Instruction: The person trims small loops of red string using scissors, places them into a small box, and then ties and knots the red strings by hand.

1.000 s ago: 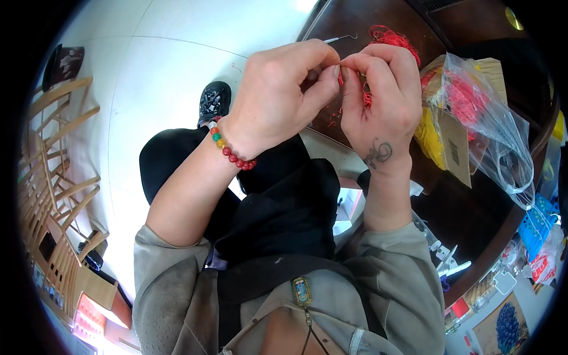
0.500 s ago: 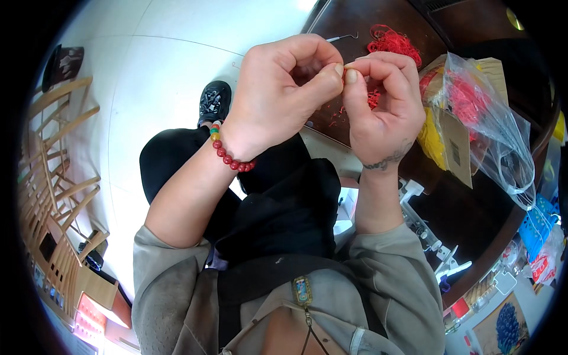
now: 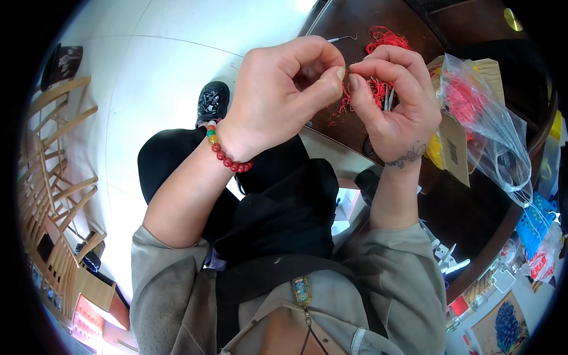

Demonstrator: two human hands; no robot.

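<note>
My left hand (image 3: 290, 89), with a beaded bracelet (image 3: 223, 157) at its wrist, is closed in a pinch of thumb and forefinger. At its fingertips shows a thin piece of red thread (image 3: 347, 72). Just to its right, my right hand (image 3: 399, 94) holds its thumb and forefinger tips together; whatever lies between them is too small to make out. A small gap separates the two pinches. Behind the right hand, a heap of loose red thread (image 3: 387, 40) lies on the dark table (image 3: 337, 127), along with a metal tool (image 3: 389, 97) partly hidden by the fingers.
A thin hooked tool (image 3: 346, 38) lies at the table's far edge. On the right are a clear plastic bag (image 3: 494, 130) with red material and an opened cardboard box (image 3: 454, 148). Wooden chairs (image 3: 56, 177) stand at the left, and a black shoe (image 3: 213, 102) is on the pale floor.
My right hand has moved right, away from my left, opening a gap between the fingertips. More red thread and the metal tool now show behind it. My left hand has barely moved.
</note>
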